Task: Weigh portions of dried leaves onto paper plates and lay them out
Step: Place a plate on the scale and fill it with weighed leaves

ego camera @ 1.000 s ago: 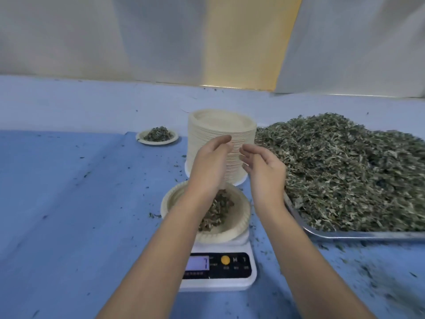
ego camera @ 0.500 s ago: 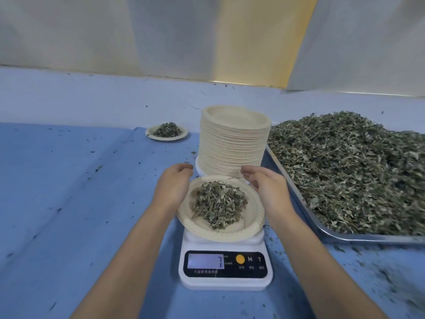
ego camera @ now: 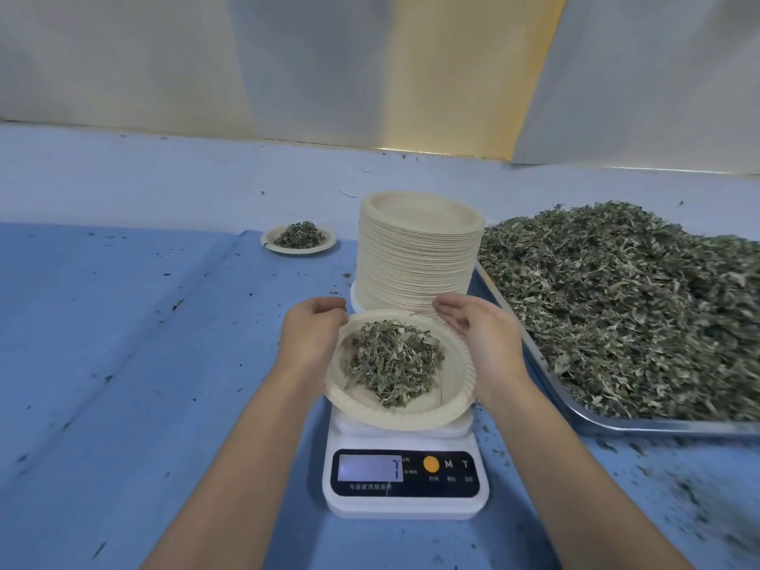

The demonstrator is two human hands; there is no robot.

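Flanking the paper plate [ego camera: 411, 417] in the head view, the left hand [ego camera: 310, 343] curls its fingers round the far-left rim and grips it. The right hand [ego camera: 485, 343] lies straight-fingered against the right rim, steadying it. The plate and its dried leaves [ego camera: 395, 359] sit tilted over the scale [ego camera: 405, 499], probably weighed and bound for the 1 filled plate [ego camera: 271, 240] far left. The spare stack [ego camera: 415, 257] and tray [ego camera: 617, 423] stand within reach.

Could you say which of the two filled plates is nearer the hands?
The plate over the scale, between left hand and right hand; the other plate sits far back, left of the stack.
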